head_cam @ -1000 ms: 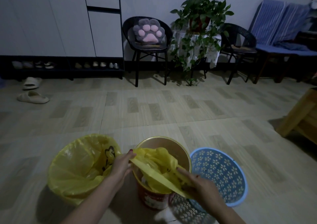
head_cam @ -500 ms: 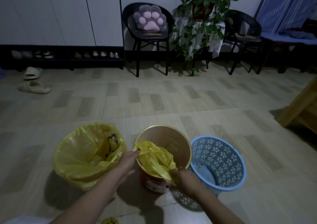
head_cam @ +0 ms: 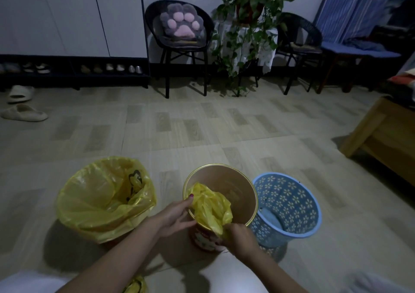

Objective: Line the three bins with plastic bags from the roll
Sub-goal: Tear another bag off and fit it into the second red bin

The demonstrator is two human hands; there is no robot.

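Both hands lowered yellow bag into unlabelled middle bin.

Left bin is fully wrapped by its yellow liner, so the bin's colour and material can't be told; a dark print inside is half folded away. Middle bin's lower front is hidden behind both hands, its red label unreadable. Right hand fingertips are buried in the yellow bag, grip detail unclear. Blue basket's near base is cut by the right wrist. Yellow plastic at the bottom edge is cropped, roll or loose bag can't tell. Shoes on the rack are too dark and small. Wooden furniture is cut off at the right edge.
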